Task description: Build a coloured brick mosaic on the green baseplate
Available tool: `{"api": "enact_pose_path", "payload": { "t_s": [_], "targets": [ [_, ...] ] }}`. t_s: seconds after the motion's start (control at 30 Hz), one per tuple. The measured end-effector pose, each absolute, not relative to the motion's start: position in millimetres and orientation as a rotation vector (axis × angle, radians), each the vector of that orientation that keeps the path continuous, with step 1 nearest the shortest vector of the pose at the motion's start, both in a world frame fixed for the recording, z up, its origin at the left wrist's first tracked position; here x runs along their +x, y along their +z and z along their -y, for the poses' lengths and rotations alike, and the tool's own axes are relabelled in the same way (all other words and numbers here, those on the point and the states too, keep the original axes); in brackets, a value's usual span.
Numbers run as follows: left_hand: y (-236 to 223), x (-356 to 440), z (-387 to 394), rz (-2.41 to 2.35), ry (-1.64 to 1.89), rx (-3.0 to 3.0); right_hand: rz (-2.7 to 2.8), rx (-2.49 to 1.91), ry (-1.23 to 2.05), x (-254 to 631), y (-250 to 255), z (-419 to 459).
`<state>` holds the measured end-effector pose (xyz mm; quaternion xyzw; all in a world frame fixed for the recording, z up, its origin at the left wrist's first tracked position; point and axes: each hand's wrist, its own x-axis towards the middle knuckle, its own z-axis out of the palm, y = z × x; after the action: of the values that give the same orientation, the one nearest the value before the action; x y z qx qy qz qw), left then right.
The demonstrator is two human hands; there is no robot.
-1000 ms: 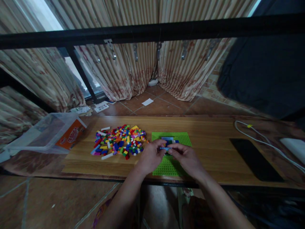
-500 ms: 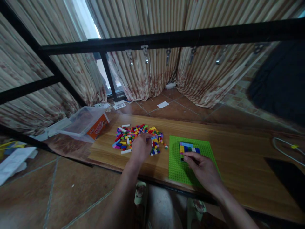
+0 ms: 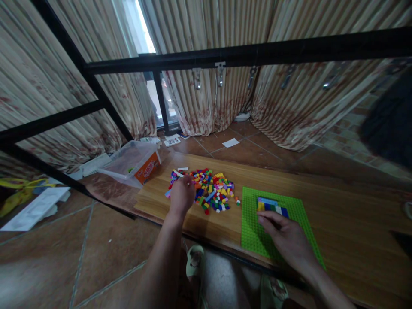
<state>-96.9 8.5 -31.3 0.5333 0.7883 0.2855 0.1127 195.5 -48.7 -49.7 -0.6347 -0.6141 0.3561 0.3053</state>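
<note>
My left hand [image 3: 183,194] is over the left part of a loose pile of colourful toy bricks [image 3: 210,195], its fingers curled together. Whatever it may hold is hidden. My right hand [image 3: 288,234] rests over a green baseplate [image 3: 254,236], thumb and forefinger pinched at the near-left corner of a small brick build [image 3: 272,206]. Blue, yellow, green, white and light blue bricks show in that build. Anything between those right fingertips is too small to make out.
A clear plastic box [image 3: 127,165] with an orange label stands at the left end of the wooden board [image 3: 154,204]. Behind runs a black metal rail [image 3: 206,61] with hanging clips. White packaging [image 3: 38,210] lies on the tiled floor at left.
The view has turned left, so the scene sits further right. My left hand has moved left across the pile, uncovering bricks in its middle. My right hand stays at the build.
</note>
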Motion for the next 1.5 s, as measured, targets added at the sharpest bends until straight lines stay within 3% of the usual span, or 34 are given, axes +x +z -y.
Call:
{"api": "enact_pose_path", "payload": {
  "t_s": [0.13,0.33,0.77,1.17,1.5],
  "targets": [
    [-35.9,-140.8,-12.4,-2.537,0.952,1.26,1.649,-1.673,0.918,194.8,-50.3,48.6],
    [-52.6,-166.6,-21.5,-2.498,0.949,1.269,1.699,-1.67,0.868,196.1,-52.7,49.1],
    [-51.4,-135.4,-27.9,-2.335,0.833,1.444,1.702,-1.716,0.91,196.0,-51.9,50.2],
    [-48.6,-112.3,-28.8,-2.127,1.004,1.456,1.725,-1.678,0.873,196.1,-52.0,51.4],
    [-39.9,-87.0,-19.3,-1.633,1.049,1.72,1.708,-1.646,0.868,191.3,-48.7,51.7]
  ]
}}
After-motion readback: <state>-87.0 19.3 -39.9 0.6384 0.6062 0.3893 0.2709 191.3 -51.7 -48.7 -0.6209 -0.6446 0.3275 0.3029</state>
